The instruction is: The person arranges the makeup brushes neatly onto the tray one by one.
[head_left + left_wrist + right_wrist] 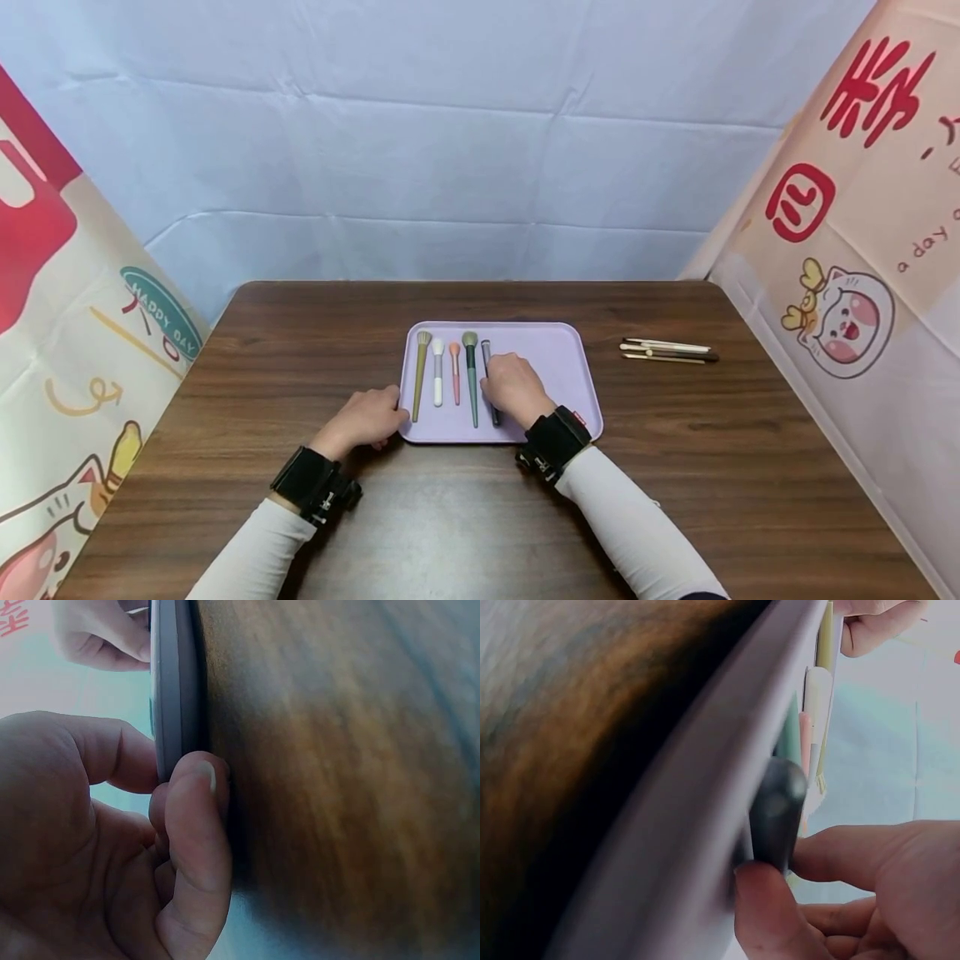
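Note:
A lilac tray (558, 354) bears several makeup brushes laid side by side. My left hand (369, 415) grips the tray's near left corner; in the left wrist view its thumb and fingers pinch the tray rim (171, 697). At the right end of the row, my right hand (516, 387) pinches a dark makeup brush (778, 814) between thumb and finger, near its handle end. Left of that brush lie a green brush (472, 375), a short pink brush (455, 375), a white brush (438, 375) and an olive brush (421, 375).
On the wooden table (300, 333), to the right of the tray, lies a small bunch of thin brushes or sticks (667, 350), light and dark. A pale cloth (450, 167) hangs behind the table, with printed cloths at both sides.

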The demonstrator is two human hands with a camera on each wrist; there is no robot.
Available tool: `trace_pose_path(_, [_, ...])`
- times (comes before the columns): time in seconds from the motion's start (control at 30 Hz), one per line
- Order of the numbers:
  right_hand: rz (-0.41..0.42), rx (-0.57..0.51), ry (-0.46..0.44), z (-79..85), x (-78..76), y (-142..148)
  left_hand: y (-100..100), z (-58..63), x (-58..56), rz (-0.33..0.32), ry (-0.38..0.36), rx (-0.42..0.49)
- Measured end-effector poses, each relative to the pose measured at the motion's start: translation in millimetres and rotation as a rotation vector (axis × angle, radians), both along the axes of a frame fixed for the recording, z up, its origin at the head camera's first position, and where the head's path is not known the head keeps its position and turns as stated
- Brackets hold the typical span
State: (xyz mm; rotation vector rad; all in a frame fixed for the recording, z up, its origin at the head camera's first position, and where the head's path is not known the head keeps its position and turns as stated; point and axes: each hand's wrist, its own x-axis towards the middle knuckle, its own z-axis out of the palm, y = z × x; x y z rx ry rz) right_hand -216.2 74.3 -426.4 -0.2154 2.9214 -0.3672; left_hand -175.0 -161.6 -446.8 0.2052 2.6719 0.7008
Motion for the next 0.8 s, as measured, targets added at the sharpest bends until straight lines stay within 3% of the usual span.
trace_pose_path(0.8, [-0.018, -0.014, 0.023, -1.6, 1.8, -0.9, 0.3, -1.1, -0.1, 0.001, 0.003, -0.003])
